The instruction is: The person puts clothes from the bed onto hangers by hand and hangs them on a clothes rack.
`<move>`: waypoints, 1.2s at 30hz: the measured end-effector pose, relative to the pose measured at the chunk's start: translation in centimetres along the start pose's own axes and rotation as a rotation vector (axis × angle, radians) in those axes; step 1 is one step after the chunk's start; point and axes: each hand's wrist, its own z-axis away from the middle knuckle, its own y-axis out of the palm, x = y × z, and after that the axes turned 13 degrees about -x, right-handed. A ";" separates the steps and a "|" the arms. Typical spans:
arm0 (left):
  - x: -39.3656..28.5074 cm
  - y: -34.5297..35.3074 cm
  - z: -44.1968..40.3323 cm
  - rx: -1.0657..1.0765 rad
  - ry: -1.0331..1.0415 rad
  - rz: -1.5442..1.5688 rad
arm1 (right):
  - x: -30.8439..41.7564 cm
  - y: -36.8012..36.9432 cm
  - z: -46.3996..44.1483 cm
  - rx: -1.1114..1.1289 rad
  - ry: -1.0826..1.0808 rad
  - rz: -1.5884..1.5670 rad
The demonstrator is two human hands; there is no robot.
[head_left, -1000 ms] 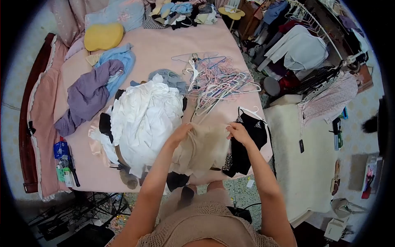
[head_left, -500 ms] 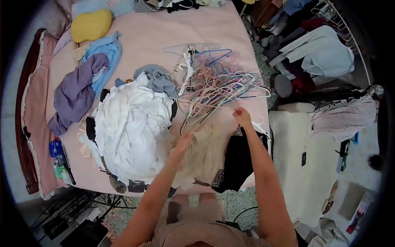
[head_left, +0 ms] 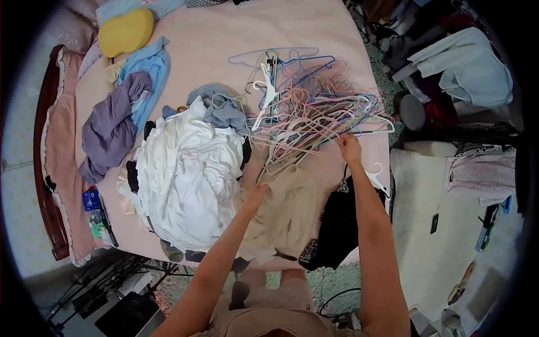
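A beige garment (head_left: 286, 216) lies spread on the bed in front of me. My left hand (head_left: 257, 196) is closed on its upper left edge. Just above it is a tangled heap of pink, blue and white hangers (head_left: 314, 112). At the heap's lower right edge, my right hand (head_left: 350, 148) has its fingers closed on a hanger; which one is hard to make out. Below that hand a black garment (head_left: 337, 224) with patterned trim lies beside the beige one, partly behind my right forearm. A white hanger (head_left: 377, 178) pokes out near its top.
A large pile of white clothes (head_left: 188, 177) is left of the beige garment. Purple bedding (head_left: 115, 112) and a yellow cushion (head_left: 126, 32) lie farther left. Right of the bed stand a cream bench (head_left: 415, 224) with a phone (head_left: 434, 223) on it and a heap of clothes (head_left: 471, 67).
My right hand has moved up from the bed to the hanger heap's edge. My left hand stays at the beige garment, which now lies flatter. The view has shifted slightly.
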 end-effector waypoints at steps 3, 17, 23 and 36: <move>-0.1 0.1 0.2 -0.007 0.036 0.071 | 1.6 -2.1 0.2 -0.014 0.016 -0.179; 3.4 -2.9 -2.9 -0.048 -0.010 0.126 | 5.3 -12.7 4.9 -0.123 -0.212 -0.128; -1.6 -3.8 3.3 -0.133 -0.094 0.360 | 4.8 -17.0 9.2 -0.140 -0.236 -0.090; 0.0 -6.2 8.3 -0.193 0.435 0.294 | 8.2 -27.5 15.8 -0.323 -0.394 -0.080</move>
